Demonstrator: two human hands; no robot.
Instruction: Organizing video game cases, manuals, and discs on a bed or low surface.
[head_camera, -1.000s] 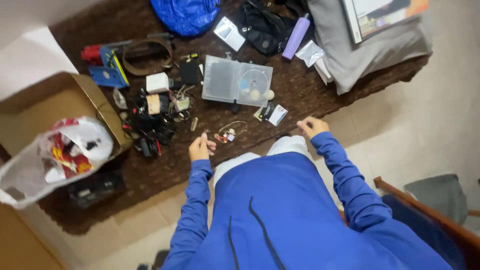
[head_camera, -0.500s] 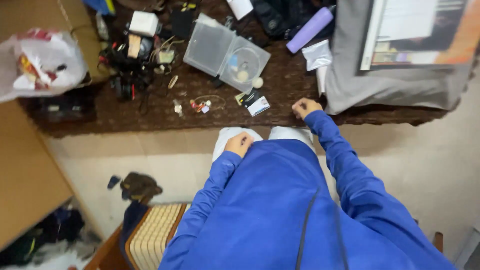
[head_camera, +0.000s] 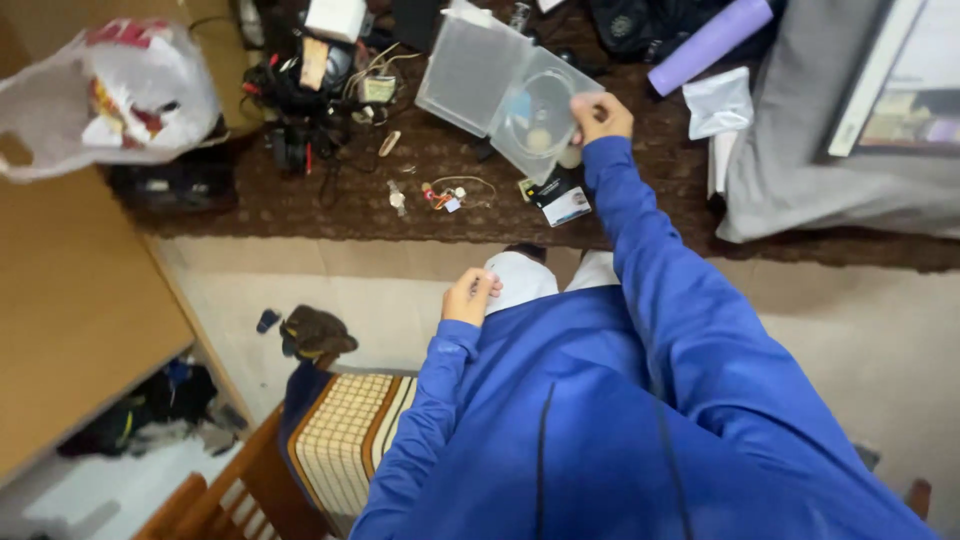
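My right hand (head_camera: 600, 118) reaches forward over the brown rug (head_camera: 640, 200), its fingers closed at the right edge of an open clear plastic disc case (head_camera: 490, 75). A small white ball (head_camera: 570, 158) lies just below that hand. My left hand (head_camera: 470, 296) rests curled on my white trouser knee (head_camera: 520, 275), and nothing shows in it. Both arms wear blue sleeves. A little bunch of trinkets on a ring (head_camera: 450, 192) and some cards (head_camera: 562, 200) lie on the rug between the two hands.
A tangle of cables and small electronics (head_camera: 310, 85) lies left of the case, beside a white plastic bag (head_camera: 120, 95). A purple cylinder (head_camera: 710, 45), a small clear bag (head_camera: 720, 100) and grey cloth (head_camera: 830, 190) lie to the right. A wooden chair (head_camera: 340, 440) stands below me.
My right hand has moved forward from the rug's edge to the disc case. My left hand left the trinkets and settled on my knee. The view swung left and tilted down.
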